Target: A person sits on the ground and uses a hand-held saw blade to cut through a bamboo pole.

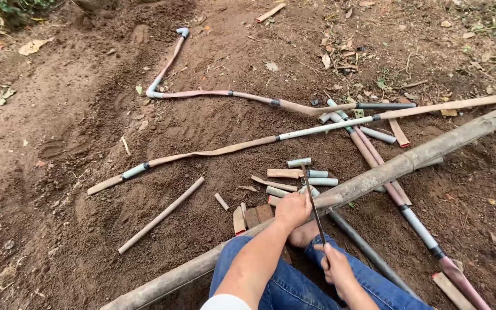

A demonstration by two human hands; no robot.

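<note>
Right hand point(336, 265) is closed round the handle of a thin saw blade point(314, 208), left hand point(293, 209) is pressed fingers-down on the long bamboo pole point(431, 150) laid across bare soil point(76, 143).

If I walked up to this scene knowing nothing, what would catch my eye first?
Likely the long bamboo pole slanting across the bare soil, with the person's left hand pressed on it and the right hand gripping a thin dark blade laid across it. Behind it, a long run of joined pink and grey pipes snakes over the ground, and short cut pipe pieces lie beside the pole.
</note>
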